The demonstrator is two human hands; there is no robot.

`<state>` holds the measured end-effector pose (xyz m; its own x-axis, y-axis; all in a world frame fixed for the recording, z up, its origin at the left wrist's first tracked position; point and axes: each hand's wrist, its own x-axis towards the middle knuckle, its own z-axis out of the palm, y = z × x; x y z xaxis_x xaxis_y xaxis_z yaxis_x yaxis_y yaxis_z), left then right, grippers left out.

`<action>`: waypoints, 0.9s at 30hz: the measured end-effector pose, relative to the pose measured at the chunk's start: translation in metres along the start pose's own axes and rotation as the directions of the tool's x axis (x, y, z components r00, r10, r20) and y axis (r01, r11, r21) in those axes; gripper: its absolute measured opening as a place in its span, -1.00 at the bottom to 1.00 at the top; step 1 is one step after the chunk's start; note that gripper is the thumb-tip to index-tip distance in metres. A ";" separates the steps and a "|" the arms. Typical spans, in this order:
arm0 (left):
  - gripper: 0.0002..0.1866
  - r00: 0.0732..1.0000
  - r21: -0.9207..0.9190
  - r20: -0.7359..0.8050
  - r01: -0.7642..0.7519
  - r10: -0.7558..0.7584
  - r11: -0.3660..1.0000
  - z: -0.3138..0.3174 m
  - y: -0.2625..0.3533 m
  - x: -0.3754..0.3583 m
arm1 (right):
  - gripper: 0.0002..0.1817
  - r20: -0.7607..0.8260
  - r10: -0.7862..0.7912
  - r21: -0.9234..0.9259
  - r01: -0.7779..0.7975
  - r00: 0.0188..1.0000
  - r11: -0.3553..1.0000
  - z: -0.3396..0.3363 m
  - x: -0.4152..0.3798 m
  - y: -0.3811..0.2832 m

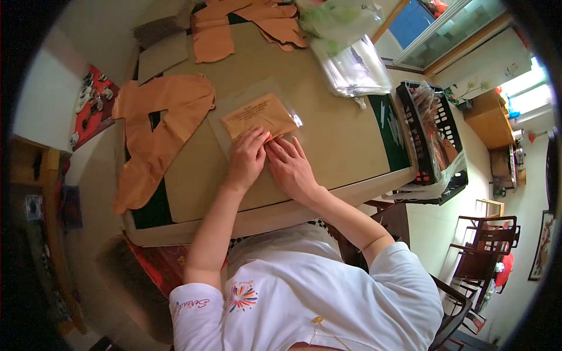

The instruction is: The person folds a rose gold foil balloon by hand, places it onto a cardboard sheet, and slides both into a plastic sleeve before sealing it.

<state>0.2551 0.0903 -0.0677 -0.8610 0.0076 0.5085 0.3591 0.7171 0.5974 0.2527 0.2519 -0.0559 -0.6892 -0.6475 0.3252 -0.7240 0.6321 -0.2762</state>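
Note:
A folded orange-brown sheet (pixel 257 116) with small dark print lies inside or on a clear plastic bag (pixel 278 92) on the table. My left hand (pixel 249 157) is closed at the near edge of the folded sheet, its fingers pressed together on it. Close beside it, my right hand (pixel 291 169) lies with outstretched fingers touching the same near edge. The fingertips of both hands nearly meet there, and what lies under them is partly hidden. To the left is a large unfolded orange-brown cutout (pixel 170 111) with a slot in it.
More orange-brown cutouts (pixel 213 35) lie at the far side, near grey-brown boards (pixel 164 57). A stack of clear plastic bags (pixel 354 70) sits at the far right of the board-topped table (pixel 339 140). Black crates (pixel 418 134) stand beyond the right edge; chairs (pixel 486 245) are farther right.

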 end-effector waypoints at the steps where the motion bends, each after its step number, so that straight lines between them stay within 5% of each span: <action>1: -0.67 1.000 -0.007 0.002 0.002 -0.002 1.000 -0.001 0.000 0.000 | -0.52 0.004 -0.004 -0.005 0.004 1.000 1.000 -0.001 0.001 0.000; 10: -0.68 0.999 -0.041 0.002 0.044 -0.044 0.998 -0.003 0.003 0.001 | -0.54 -0.013 -0.153 -0.126 0.150 0.988 0.981 0.007 0.012 0.009; 16: -0.69 0.998 -0.053 -0.013 0.062 -0.062 0.997 0.000 0.002 0.000 | -0.47 0.160 -0.118 0.094 0.104 0.980 0.990 0.003 0.021 0.014; 22: -0.67 0.996 0.162 0.006 -0.088 0.088 0.983 0.000 0.003 -0.003 | -0.46 0.092 -0.106 0.071 0.100 0.990 0.992 -0.013 -0.004 0.016; 27: -0.71 0.995 0.301 -0.069 -0.047 0.071 0.953 -0.010 0.010 -0.004 | -0.48 0.094 -0.115 0.105 0.105 0.989 0.989 -0.009 -0.007 0.020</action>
<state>0.2661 0.0904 -0.0576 -0.8063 0.0101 0.5914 0.2741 0.8923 0.3586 0.2428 0.2728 -0.0554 -0.6005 -0.7533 0.2683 -0.7914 0.5119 -0.3341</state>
